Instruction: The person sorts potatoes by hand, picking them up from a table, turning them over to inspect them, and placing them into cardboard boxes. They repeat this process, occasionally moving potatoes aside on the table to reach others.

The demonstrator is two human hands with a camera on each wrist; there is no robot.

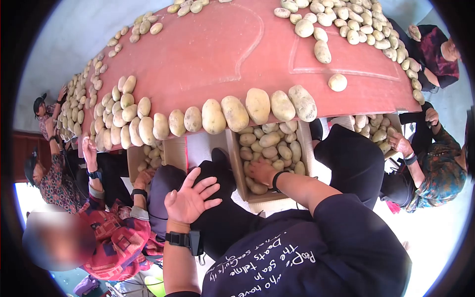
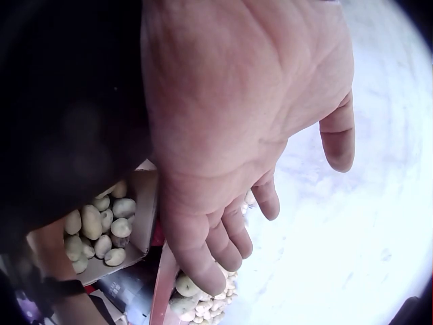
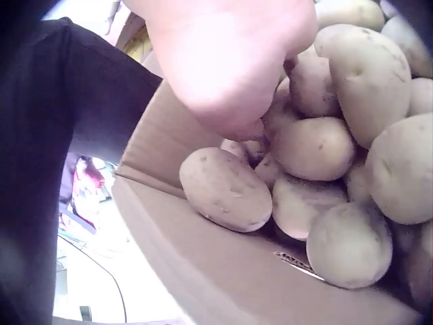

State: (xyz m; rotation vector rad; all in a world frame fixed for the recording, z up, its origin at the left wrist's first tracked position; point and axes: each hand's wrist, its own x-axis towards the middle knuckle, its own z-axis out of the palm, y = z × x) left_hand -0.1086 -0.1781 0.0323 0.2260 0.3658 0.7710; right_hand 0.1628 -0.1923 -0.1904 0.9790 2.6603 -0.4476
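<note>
My right hand (image 1: 261,172) reaches down into a cardboard box (image 1: 236,166) filled with potatoes (image 1: 269,140). In the right wrist view, the hand (image 3: 226,61) is at the box's corner, close beside an oval potato (image 3: 226,189). Its fingertips are hidden among the potatoes, so I cannot tell whether they grip one. My left hand (image 1: 190,200) is raised over my lap, palm up, with fingers spread and nothing in it. The left wrist view shows the same bare palm (image 2: 223,122).
A red table (image 1: 198,64) spans the front, with a row of large potatoes (image 1: 235,113) along its near edge. Heaps of potatoes (image 1: 356,20) lie farther back. Other people sit on both sides, near boxes of potatoes (image 1: 378,131). A neighbour's sleeve (image 1: 118,237) is close on the left.
</note>
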